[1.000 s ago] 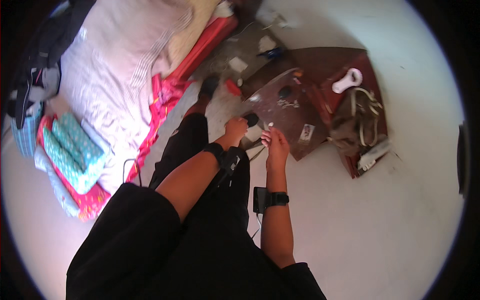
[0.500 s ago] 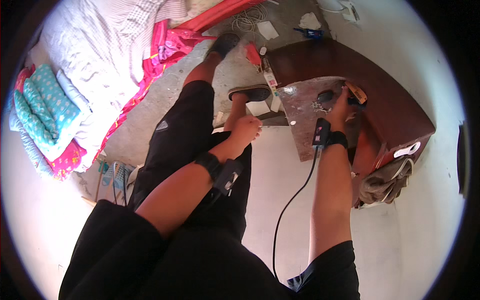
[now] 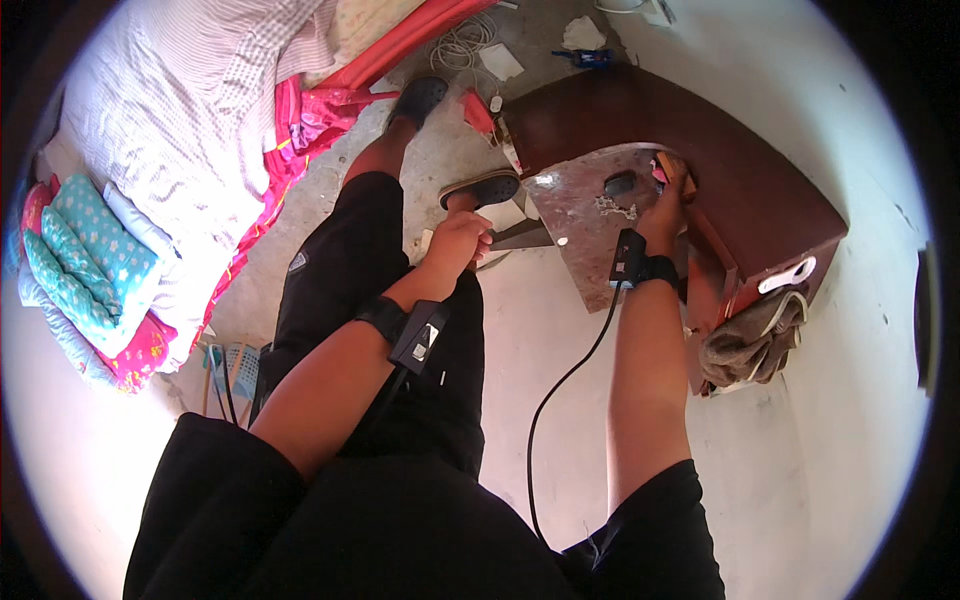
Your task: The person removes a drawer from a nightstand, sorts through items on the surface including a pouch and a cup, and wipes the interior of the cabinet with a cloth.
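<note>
While right fingers clasp an orange object, left fingers loosely curled, smooth reddish cabinet, rumpled cloth

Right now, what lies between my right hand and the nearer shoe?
Head view: a silvery cluster on the reddish-brown tabletop, then pale pieces beside the shoe.

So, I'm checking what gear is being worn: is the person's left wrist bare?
No, a black strap with a small dark box is worn there, behind the left hand.
</note>
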`<act>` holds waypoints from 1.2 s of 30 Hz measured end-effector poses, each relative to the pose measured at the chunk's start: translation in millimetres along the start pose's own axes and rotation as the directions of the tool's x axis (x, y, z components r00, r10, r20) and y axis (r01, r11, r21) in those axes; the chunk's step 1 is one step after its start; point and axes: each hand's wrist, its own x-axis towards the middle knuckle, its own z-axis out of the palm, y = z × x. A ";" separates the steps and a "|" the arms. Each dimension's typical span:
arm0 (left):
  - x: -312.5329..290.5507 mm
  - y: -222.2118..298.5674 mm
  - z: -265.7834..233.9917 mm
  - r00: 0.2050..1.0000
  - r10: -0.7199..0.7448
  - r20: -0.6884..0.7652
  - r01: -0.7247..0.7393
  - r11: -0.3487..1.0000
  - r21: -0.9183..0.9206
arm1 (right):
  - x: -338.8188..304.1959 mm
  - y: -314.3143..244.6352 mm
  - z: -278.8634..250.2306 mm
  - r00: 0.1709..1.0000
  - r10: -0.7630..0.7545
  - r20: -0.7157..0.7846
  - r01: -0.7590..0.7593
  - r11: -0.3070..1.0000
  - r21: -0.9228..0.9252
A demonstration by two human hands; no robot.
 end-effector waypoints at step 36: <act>-281.4 155.5 126.6 0.473 0.078 0.878 0.323 0.911 -0.255 | -164.0 -41.7 -250.3 0.788 -0.341 -0.512 0.289 0.940 -0.181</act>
